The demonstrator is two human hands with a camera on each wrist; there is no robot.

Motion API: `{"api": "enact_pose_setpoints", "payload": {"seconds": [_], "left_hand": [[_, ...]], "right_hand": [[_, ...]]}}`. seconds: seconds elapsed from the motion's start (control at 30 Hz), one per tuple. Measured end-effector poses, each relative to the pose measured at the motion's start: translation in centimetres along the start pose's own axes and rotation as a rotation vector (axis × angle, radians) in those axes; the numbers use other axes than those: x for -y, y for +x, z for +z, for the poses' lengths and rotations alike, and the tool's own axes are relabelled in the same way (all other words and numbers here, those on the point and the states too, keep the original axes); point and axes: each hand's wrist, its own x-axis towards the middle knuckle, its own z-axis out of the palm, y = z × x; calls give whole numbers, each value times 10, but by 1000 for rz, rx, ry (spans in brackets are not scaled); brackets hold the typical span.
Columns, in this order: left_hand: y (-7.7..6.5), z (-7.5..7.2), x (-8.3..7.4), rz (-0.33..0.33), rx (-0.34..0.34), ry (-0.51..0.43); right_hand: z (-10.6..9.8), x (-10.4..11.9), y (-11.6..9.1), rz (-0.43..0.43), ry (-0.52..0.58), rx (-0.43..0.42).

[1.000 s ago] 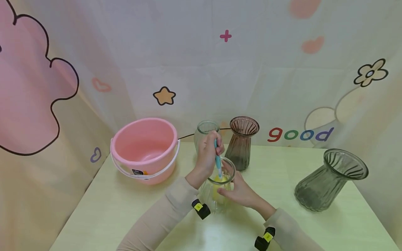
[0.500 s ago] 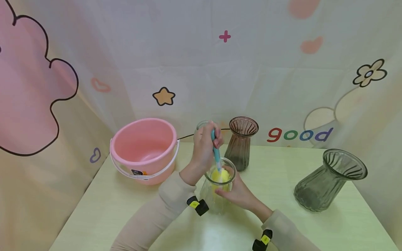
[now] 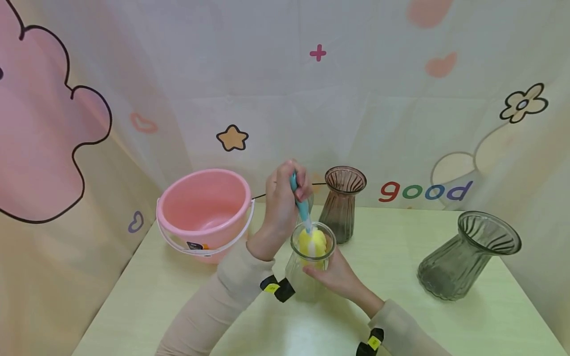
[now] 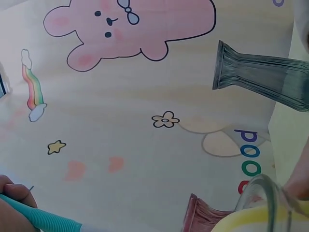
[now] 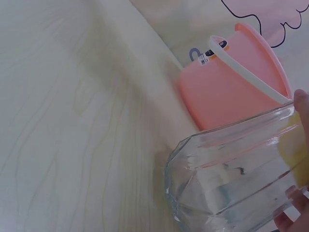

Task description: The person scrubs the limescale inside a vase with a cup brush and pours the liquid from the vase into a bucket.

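My left hand [image 3: 282, 200] grips the teal handle [image 3: 303, 209] of a bottle brush, its fingers curled round it. The brush's yellow sponge head [image 3: 312, 241] sits in the mouth of a clear glass vase [image 3: 307, 287], its top level with the rim. My right hand [image 3: 340, 277] holds that vase from the right, thumb in front and fingers behind. In the right wrist view the ribbed glass body [image 5: 222, 174] appears sideways, with yellow sponge showing through near the fingers. In the left wrist view the handle [image 4: 53, 220] leads away from my left fingers.
A pink bucket [image 3: 242, 237] with a white handle stands at the left. Behind the hands is a brownish ribbed vase [image 3: 339, 212], and my left hand mostly hides a pale glass vase. A grey-green vase [image 3: 454, 267] stands at right. A printed curtain [image 3: 276, 109] backs the table [image 3: 387, 257].
My left hand has risen and shifted left, drawing the sponge head up from inside the vase to its rim. My right hand keeps its hold, and the vase has hardly moved.
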Motion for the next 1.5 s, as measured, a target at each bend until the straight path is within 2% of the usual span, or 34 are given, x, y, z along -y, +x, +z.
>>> {"api": "enact_pose_setpoints", "payload": {"seconds": [0.13, 0.37, 0.47, 0.57, 0.67, 0.87, 1.0, 1.33, 1.5], "left_hand": [[-5, -5, 14, -6, -12, 28], [-11, -18, 45, -1, -25, 54], [-17, -23, 60, -28, -12, 95], [-21, -25, 70, -43, -10, 119], [-22, -27, 76, -50, -10, 122], [-25, -28, 76, -55, 9, 126], [-26, -27, 74, -60, 20, 140], [-26, -16, 70, -92, -6, 171], [-20, -7, 53, -90, -3, 162]], "right_hand": [[2, 7, 1, 2, -5, -19], [-2, 36, -5, -16, -33, -28], [-1, 36, -6, -31, -39, -40], [1, 25, -5, -39, -43, -38], [0, 12, -4, -36, -26, 8], [-14, -2, 2, -71, -27, 165], [-22, -6, 9, -101, -42, 210], [-15, -5, 5, -50, 50, 172], [-11, -3, 3, -70, 24, 136]]}}
